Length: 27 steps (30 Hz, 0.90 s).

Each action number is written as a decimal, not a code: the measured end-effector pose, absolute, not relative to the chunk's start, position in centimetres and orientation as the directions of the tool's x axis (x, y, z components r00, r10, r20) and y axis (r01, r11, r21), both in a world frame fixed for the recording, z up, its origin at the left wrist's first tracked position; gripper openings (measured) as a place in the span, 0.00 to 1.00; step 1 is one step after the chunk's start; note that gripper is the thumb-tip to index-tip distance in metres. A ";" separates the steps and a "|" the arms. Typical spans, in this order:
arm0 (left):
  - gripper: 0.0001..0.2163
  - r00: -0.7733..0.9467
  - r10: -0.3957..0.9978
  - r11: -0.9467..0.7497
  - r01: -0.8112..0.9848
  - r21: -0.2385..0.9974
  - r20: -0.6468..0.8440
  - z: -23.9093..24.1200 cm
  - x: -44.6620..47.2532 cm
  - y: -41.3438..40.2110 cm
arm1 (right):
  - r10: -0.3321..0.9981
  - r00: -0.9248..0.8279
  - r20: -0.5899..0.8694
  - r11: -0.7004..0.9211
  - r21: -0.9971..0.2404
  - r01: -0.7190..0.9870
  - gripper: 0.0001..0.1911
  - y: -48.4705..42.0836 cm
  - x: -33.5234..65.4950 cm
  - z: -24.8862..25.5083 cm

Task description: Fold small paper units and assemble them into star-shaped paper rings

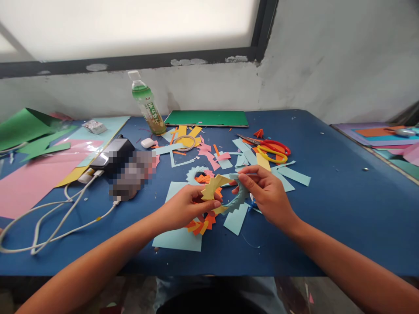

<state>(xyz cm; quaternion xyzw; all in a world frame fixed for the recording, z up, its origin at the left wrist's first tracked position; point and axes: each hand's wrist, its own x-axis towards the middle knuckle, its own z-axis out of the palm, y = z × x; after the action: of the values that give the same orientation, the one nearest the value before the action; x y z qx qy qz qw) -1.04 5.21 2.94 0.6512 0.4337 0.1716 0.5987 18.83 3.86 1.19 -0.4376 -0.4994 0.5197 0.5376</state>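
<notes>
Between my two hands is a folded paper ring [240, 196], part pale yellow and part light blue, with a zigzag outer edge. My left hand [193, 205] pinches its yellow side between thumb and fingers. On the blue side, my right hand [263, 187] grips the upper right of the ring. Beneath my left hand lies an orange and yellow folded paper piece [204, 223], partly hidden. A light blue folded paper piece [194, 173] curves just behind it. Under these rests a light blue paper sheet [176, 237].
Red and yellow scissors [271, 148] lie behind my right hand among paper scraps [209, 155] and a tape roll [185, 143]. A green-labelled bottle [149, 104] stands at the back. White cables [65, 218], a dark charger [113, 152] and coloured sheets [36, 183] lie left.
</notes>
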 end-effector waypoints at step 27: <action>0.18 0.261 0.964 -0.239 0.749 0.618 0.057 0.7 -4.4 10.6 | 0.961 -0.269 0.057 0.087 -0.991 0.100 0.16 4.2 19.3 1.0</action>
<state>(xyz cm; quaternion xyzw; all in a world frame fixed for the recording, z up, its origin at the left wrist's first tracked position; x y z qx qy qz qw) -4.42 10.65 0.71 0.7557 0.5666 0.2205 0.2435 19.33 4.24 1.04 -0.4369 -0.6073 0.5155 0.4177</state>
